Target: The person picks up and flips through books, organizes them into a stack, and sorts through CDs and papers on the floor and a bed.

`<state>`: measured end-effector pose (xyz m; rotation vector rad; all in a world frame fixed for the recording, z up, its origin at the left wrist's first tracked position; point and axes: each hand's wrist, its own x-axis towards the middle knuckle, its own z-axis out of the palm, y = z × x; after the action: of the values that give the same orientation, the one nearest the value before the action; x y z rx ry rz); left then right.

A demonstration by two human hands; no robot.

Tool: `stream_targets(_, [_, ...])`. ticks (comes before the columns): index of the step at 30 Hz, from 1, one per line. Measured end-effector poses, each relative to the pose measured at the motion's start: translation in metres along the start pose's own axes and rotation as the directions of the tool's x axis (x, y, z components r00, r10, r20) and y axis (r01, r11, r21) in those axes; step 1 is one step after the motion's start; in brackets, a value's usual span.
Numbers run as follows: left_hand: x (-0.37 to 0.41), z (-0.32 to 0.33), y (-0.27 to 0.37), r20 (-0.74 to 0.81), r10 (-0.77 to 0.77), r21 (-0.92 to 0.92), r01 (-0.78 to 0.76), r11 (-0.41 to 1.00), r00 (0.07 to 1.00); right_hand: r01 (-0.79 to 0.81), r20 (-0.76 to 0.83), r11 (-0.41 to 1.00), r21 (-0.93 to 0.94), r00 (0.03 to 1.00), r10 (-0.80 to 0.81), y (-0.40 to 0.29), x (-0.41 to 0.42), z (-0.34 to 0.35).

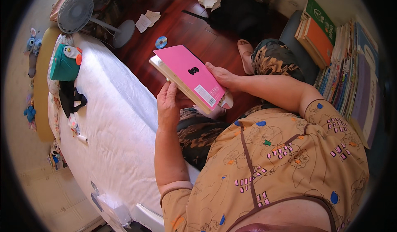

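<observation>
A bright pink book or notebook (189, 71) with a small black bow and a barcode label on its cover is held over my lap. Beneath the pink cover lies a thicker pale block (183, 86), perhaps a second book; its lower face is hidden. My left hand (169, 100) grips the near left edge, its thumb along the pale side and the other fingers partly hidden underneath. On the opposite edge, my right hand (221, 75) rests its thumb on the pink cover, with its remaining fingers mostly out of sight.
At my left is a bed with a white sheet (124, 132), bearing a teal penguin bag (65, 66). A grey fan (76, 12) stands beyond. Papers (144, 22), a disc (161, 42) and a black bag (238, 13) lie on the wooden floor. Stacked books (338, 67) line my right.
</observation>
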<state>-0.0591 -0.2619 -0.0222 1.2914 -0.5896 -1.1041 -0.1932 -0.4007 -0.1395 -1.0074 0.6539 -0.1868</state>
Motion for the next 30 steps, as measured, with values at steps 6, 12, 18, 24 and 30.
stream_targets(6, [-0.003,0.002,-0.005,0.057,-0.015,0.024,0.014,1.0,0.998,-0.071,0.081,0.944,0.321,0.996,0.047,-0.022,-0.018,0.015])
stream_targets(12, [-0.006,0.011,-0.024,0.222,0.071,-0.102,-0.05,0.994,0.972,-0.105,0.382,0.902,0.418,0.921,-0.07,-0.024,-0.03,0.021])
stream_targets(18, [-0.005,0.011,-0.029,0.235,0.116,-0.138,-0.085,0.987,0.965,-0.181,0.54,0.865,0.468,0.833,-0.118,-0.009,-0.025,0.02])
stream_targets(24, [-0.004,0.012,-0.03,0.257,0.123,-0.164,-0.083,0.983,0.959,-0.234,0.605,0.843,0.485,0.786,-0.129,0.0,-0.019,0.014])
stream_targets(30, [-0.004,0.01,-0.036,0.285,0.149,-0.183,-0.099,0.978,0.947,-0.28,0.655,0.83,0.483,0.744,-0.13,0.007,-0.015,0.009])
